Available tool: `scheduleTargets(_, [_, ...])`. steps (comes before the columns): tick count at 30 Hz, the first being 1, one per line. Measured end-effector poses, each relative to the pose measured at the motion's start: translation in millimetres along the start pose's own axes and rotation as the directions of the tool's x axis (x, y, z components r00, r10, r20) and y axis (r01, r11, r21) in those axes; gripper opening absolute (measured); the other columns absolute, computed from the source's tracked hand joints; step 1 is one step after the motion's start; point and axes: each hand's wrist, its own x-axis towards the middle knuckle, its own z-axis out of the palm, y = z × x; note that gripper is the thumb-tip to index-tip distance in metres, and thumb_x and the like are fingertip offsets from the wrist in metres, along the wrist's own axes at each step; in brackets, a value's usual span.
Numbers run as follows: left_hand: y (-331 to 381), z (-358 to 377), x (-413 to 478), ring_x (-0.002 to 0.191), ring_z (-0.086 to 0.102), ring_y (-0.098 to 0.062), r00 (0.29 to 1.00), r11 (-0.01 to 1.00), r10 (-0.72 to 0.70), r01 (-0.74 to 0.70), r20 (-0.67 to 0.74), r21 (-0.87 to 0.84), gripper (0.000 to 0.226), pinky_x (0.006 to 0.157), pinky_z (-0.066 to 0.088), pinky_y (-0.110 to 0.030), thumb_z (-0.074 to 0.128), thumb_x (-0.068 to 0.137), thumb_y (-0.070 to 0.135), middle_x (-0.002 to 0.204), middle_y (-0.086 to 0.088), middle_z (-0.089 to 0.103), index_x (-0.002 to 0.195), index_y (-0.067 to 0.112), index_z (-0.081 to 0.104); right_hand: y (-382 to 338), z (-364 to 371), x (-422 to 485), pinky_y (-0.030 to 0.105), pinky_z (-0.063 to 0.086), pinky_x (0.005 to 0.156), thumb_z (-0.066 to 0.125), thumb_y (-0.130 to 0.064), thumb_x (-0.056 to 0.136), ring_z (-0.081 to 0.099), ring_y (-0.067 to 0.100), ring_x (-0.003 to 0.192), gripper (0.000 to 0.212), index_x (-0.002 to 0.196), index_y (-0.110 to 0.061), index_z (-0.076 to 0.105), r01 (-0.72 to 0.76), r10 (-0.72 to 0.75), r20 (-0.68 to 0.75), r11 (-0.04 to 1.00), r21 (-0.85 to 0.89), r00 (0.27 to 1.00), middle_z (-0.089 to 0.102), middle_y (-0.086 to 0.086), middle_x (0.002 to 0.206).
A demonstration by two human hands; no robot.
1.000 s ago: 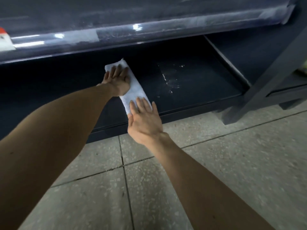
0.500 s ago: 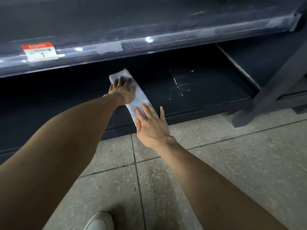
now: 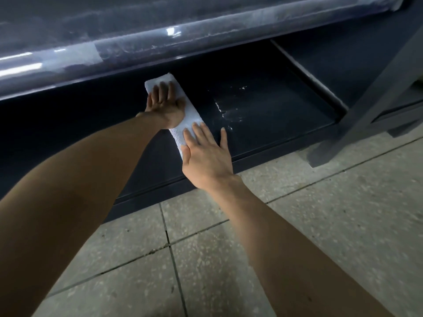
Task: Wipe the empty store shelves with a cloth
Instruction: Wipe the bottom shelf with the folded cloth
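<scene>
Looking down past my forearms at a tiled floor [image 3: 343, 225] of pale speckled squares with dark joints, which fills the lower half of the view. Above it runs the dark bottom shelf [image 3: 274, 106], low and close to the floor, with a raised front lip; an upper shelf [image 3: 183, 24] with a glossy, reflective front edge overhangs it. A grey slanted upright [image 3: 375, 92] stands at the right end of the bottom shelf. A patch of whitish streaks [image 3: 229, 106] marks the shelf surface just right of my hands. The white cloth [image 3: 190, 115], folded into a long strip, lies flat on the bottom shelf, running from the back toward the front lip. My left hand [image 3: 164, 106] presses palm-down on its far end, grip flat with fingers together. My right hand [image 3: 206, 156] presses on its near end, grip spread, the little finger splayed onto bare shelf beside the cloth.
</scene>
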Motion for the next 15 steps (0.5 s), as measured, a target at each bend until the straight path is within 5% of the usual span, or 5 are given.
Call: scheduleTargets(15, [134.4,14.1,36.2,0.15,-0.014,-0.023,0.969,0.969,0.247,-0.248,0.022,0.012,0.062,0.121,-0.005,-0.04,0.013,0.101,0.044,0.164,-0.006,-0.011,0.156,0.018,-0.002,82.3,-33.7,-9.2,0.053,-0.009,0.118,0.016,-0.032,0.101,-0.006,0.016,0.15,0.054,0.154,-0.018,0.015,-0.24,0.239,-0.066,0.971,-0.019,0.969,0.007,0.002,0.164])
